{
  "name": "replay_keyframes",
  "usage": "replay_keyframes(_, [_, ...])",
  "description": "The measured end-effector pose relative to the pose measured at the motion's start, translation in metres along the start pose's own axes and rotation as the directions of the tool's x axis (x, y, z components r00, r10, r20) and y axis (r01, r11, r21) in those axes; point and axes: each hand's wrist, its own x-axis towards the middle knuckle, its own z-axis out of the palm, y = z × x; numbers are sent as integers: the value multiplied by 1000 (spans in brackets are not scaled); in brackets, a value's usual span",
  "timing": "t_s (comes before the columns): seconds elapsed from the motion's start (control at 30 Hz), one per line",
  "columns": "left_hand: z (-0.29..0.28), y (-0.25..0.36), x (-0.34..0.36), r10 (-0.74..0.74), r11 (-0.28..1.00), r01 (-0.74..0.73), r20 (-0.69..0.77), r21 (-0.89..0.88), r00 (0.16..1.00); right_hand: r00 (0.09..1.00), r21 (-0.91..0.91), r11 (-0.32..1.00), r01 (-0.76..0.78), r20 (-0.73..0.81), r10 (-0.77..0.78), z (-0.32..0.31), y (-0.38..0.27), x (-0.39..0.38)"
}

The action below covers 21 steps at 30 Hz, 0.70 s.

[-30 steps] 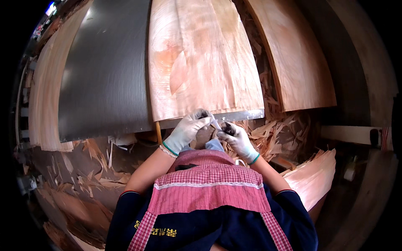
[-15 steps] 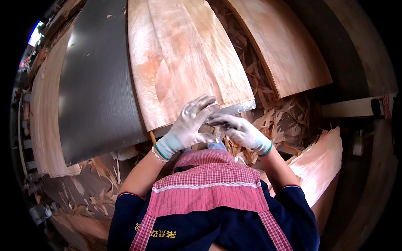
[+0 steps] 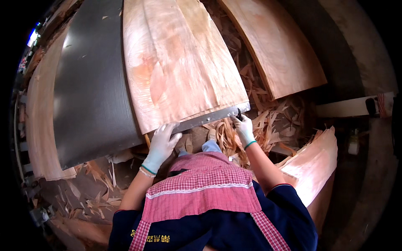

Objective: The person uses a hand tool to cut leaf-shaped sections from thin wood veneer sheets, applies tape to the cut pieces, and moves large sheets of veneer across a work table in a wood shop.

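Note:
In front of me a wavy sheet of pale pinkish wood veneer [image 3: 176, 62] lies on a worktop with a grey metal edge strip [image 3: 205, 120]. My left hand [image 3: 162, 144], in a whitish glove, is at the veneer's near left corner, its fingers extended and the thumb apart. At the near right corner, my gloved right hand [image 3: 243, 129] is closed on a small black tool [image 3: 239, 113] that looks like a knife. The tool points up beside the metal edge; its lower part is hidden in the fingers.
To the left is a dark smooth panel [image 3: 94, 83], with stacked veneer sheets [image 3: 42, 125] beyond. Another veneer stack [image 3: 278, 50] lies at the far right. Veneer scraps [image 3: 272, 125] litter the floor, and a leaning veneer bundle [image 3: 314, 165] stands near my right arm.
My hands have separated: the left went down and left to the veneer's near corner, the right moved right to the other corner. The black tool now shows clearly in the right hand.

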Motion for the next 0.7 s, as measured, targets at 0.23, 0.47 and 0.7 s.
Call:
replay_keyframes(0.23, [8,-15,-54,-72,984,70,-5,-161,997,997,-494,867,-71,-61,47,3,4,18])
replay_keyframes(0.47, [-4,-66,-132,-526,848,472,-271,-241,806,994,-488,872,39,-68,-83,-68,71,-21])
replay_keyframes(0.7, [2,-106,-85,-469,163,472,353,-866,810,974,-364,925,-114,-224,32,-112,120,-43])
